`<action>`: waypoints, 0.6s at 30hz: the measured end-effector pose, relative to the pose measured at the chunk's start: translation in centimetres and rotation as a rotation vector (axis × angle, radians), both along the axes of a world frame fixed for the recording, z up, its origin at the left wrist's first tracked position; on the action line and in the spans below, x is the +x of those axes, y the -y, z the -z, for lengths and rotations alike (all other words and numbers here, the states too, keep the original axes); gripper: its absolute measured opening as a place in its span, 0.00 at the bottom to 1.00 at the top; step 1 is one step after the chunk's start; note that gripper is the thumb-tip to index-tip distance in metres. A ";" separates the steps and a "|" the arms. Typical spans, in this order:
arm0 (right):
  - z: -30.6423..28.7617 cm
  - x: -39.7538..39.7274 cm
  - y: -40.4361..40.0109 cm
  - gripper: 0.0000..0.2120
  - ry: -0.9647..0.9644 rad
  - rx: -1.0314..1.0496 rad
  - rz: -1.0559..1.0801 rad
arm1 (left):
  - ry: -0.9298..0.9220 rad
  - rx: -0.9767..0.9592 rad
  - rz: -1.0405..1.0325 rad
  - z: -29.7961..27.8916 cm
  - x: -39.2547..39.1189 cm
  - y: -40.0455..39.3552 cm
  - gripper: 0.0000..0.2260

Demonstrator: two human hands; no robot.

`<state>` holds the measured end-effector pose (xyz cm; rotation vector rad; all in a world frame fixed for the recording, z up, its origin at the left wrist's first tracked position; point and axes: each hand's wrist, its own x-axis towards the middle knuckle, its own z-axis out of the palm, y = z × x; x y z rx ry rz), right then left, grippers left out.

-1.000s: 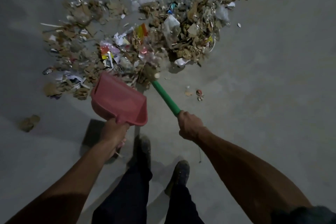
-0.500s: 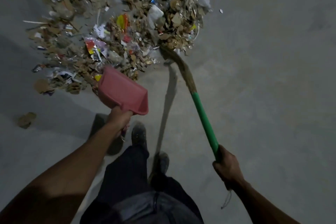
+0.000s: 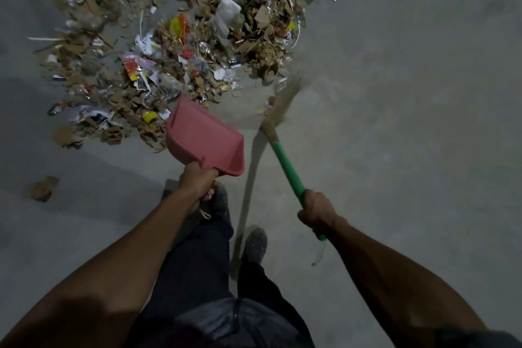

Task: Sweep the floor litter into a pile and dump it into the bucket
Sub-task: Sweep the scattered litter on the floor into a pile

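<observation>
Since the earlier frame the broom has swung back from the litter pile: its straw head, previously buried in the pile's near edge, now sits blurred just beside the pile's right corner, and the right hand has drawn inward toward the body. The right hand is wrapped fully round the green handle near its lower end, fingers curled tight, with a short stub of handle and a hanging cord loop showing below the fist. The left hand grips the handle of the pink dustpan, fingers closed around it; the pan is tilted, its open mouth directed toward the pile and its front lip at the pile's near edge. The litter, mostly cardboard scraps, wrappers and plastic, lies spread across the grey concrete floor ahead of the person's shoes. One loose cardboard scrap lies well apart at left. No bucket is in view.
</observation>
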<state>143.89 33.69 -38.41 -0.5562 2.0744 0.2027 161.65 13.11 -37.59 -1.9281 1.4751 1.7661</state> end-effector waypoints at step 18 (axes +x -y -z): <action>-5.6 -2.4 1.3 0.12 -0.175 -0.347 0.040 | -0.094 0.001 -0.063 -3.2 -2.9 4.0 0.06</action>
